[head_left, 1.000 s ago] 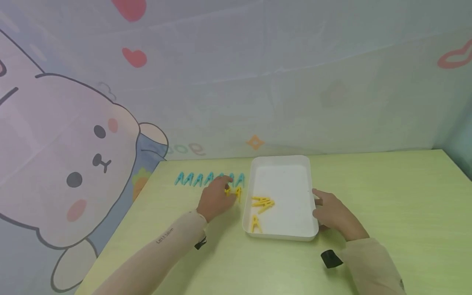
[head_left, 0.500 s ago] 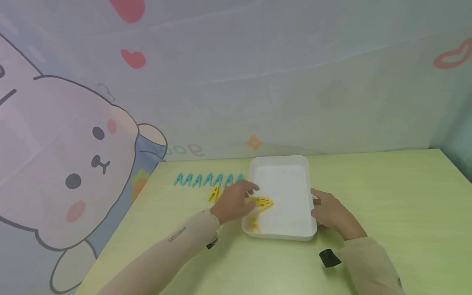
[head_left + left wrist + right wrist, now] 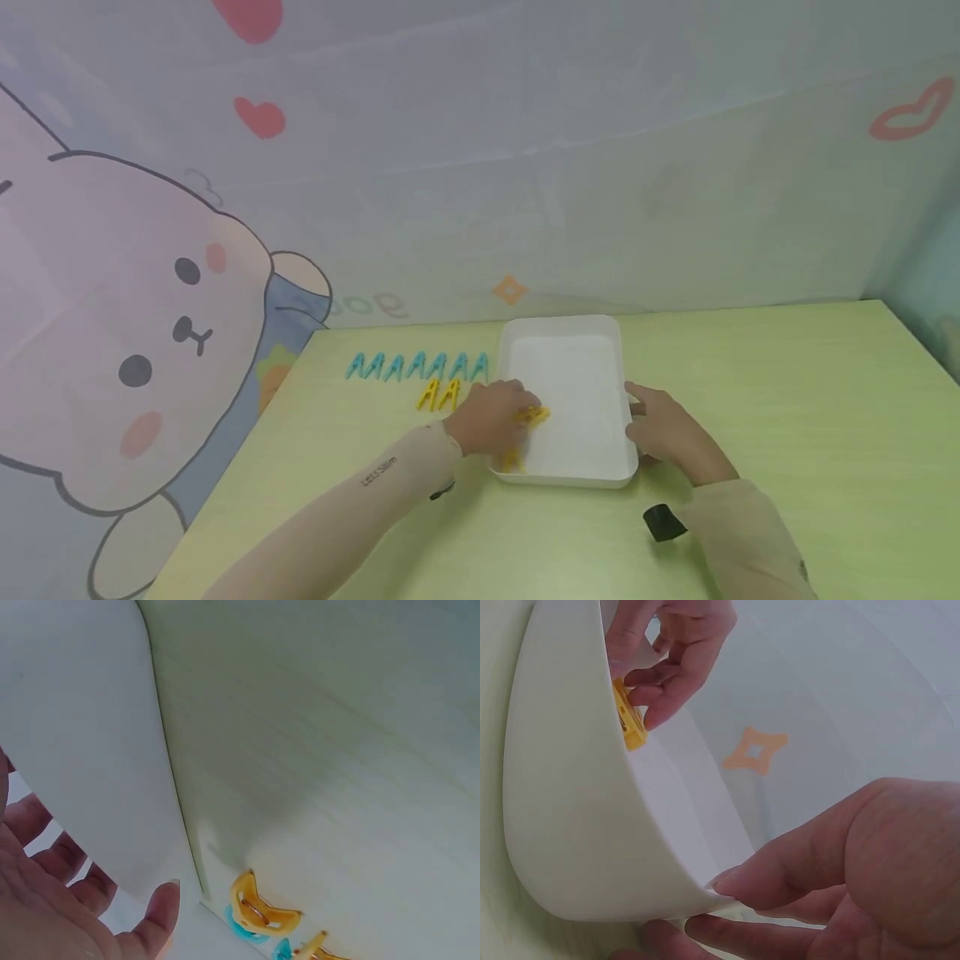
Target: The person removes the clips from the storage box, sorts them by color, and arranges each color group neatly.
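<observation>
My left hand [image 3: 491, 419] reaches over the left wall of a shallow white tray [image 3: 581, 375], its fingers over the yellow clothespins [image 3: 536, 416] inside. In the right wrist view, its thumb and fingertips close around one yellow clothespin [image 3: 629, 724]. Another yellow clothespin [image 3: 512, 461] lies by the tray's near left corner, partly covered by that hand. At the tray's right side, my right hand [image 3: 672, 433] grips the rim, thumb on top and fingers underneath, as the right wrist view shows.
On the table [image 3: 765, 400], left of the tray, several teal clothespins [image 3: 417, 365] stand in a row. Two yellow clothespins [image 3: 438, 395] sit just in front of that row's right half. A printed backdrop [image 3: 600, 208] rises behind the table.
My left hand has gone from the two yellow clothespins on the table rightward into the tray, uncovering that pair. My right hand has stayed at the tray's right rim.
</observation>
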A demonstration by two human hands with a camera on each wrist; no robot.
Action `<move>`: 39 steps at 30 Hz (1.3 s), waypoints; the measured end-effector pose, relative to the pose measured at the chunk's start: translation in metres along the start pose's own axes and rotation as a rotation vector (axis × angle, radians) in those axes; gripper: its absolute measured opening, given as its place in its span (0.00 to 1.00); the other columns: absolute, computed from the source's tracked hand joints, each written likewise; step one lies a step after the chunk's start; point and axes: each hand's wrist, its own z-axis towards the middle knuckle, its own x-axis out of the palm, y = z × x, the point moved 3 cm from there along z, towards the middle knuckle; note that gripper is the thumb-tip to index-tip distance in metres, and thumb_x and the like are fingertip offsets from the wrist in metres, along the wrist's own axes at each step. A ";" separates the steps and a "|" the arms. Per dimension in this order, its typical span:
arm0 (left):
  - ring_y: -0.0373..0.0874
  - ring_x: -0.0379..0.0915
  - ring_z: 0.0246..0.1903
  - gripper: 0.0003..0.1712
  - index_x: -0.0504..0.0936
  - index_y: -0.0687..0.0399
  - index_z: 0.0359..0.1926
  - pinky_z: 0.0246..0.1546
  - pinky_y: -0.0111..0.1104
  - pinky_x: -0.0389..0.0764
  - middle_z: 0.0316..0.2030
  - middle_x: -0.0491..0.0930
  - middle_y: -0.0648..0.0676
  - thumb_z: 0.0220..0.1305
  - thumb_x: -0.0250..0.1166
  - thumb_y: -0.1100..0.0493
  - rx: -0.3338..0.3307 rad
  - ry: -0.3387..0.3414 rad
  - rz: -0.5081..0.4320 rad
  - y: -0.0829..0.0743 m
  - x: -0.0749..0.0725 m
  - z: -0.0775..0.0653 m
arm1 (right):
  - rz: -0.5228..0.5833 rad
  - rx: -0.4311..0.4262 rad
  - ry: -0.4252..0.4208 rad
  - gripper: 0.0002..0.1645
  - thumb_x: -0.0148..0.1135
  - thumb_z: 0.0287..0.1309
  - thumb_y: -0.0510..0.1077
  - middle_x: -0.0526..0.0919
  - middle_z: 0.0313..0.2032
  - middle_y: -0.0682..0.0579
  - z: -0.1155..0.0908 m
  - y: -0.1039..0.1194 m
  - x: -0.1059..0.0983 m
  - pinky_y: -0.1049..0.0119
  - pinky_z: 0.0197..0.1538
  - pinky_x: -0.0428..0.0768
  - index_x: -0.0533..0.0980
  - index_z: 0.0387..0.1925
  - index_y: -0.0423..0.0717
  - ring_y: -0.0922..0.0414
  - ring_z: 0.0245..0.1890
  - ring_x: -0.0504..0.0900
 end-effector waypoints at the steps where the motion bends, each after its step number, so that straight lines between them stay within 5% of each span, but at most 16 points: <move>1: 0.38 0.70 0.32 0.16 0.85 0.44 0.51 0.31 0.36 0.66 0.34 0.75 0.42 0.62 0.64 0.60 0.005 -0.002 0.013 0.000 0.001 0.001 | 0.000 -0.002 0.000 0.46 0.47 0.55 0.27 0.57 0.67 0.23 0.000 0.000 0.000 0.53 0.37 0.84 0.44 0.75 0.28 0.33 0.53 0.77; 11: 0.35 0.71 0.33 0.20 0.84 0.45 0.51 0.34 0.36 0.68 0.36 0.77 0.42 0.56 0.67 0.62 -0.009 -0.001 0.023 -0.003 0.007 0.000 | -0.018 -0.007 0.004 0.46 0.47 0.55 0.28 0.57 0.67 0.22 0.002 -0.001 0.001 0.53 0.37 0.84 0.44 0.74 0.28 0.31 0.54 0.76; 19: 0.36 0.72 0.35 0.18 0.84 0.46 0.51 0.37 0.38 0.68 0.38 0.77 0.42 0.57 0.67 0.60 -0.024 -0.066 -0.002 -0.001 -0.005 -0.004 | -0.018 -0.005 0.006 0.46 0.47 0.55 0.27 0.57 0.67 0.22 0.002 -0.001 0.001 0.53 0.37 0.84 0.43 0.74 0.27 0.31 0.53 0.77; 27: 0.41 0.75 0.37 0.18 0.84 0.54 0.51 0.39 0.36 0.74 0.38 0.77 0.47 0.57 0.68 0.62 -0.066 -0.259 -0.179 0.021 -0.026 -0.017 | -0.005 -0.001 0.012 0.46 0.46 0.54 0.27 0.55 0.67 0.21 0.002 -0.001 0.000 0.52 0.39 0.84 0.42 0.74 0.27 0.31 0.54 0.76; 39: 0.46 0.76 0.43 0.19 0.81 0.55 0.54 0.43 0.41 0.78 0.43 0.77 0.52 0.61 0.66 0.63 -0.312 -0.435 -0.544 0.073 -0.027 -0.033 | -0.018 -0.004 0.009 0.46 0.46 0.55 0.28 0.56 0.67 0.21 0.003 -0.004 -0.002 0.52 0.38 0.84 0.42 0.74 0.27 0.33 0.52 0.78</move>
